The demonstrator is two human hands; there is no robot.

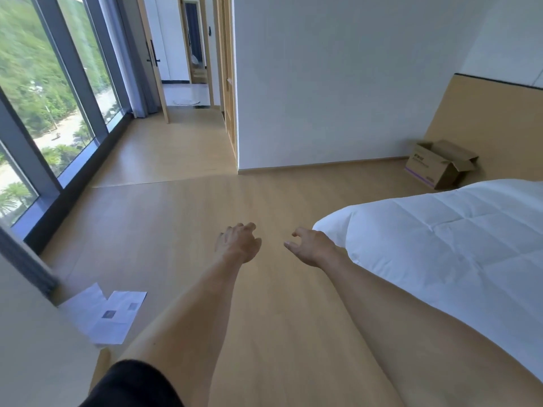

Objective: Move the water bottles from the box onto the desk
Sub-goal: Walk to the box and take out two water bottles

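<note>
An open cardboard box [437,165] with its flaps up stands on the floor at the far right, against the wooden headboard panel. Its inside is hidden and no water bottles show. Both my arms stretch forward over the wooden floor. My left hand [239,241] and my right hand [310,245] hang side by side with loosely curled fingers, and neither holds anything. Both hands are far from the box. A pale surface [32,348] at the lower left may be the desk.
A bed with a white duvet [446,245] fills the right side. White papers [108,314] lie at the lower left. Tall windows [44,92] line the left wall. A white wall corner [239,113] and a doorway stand ahead across open wooden floor.
</note>
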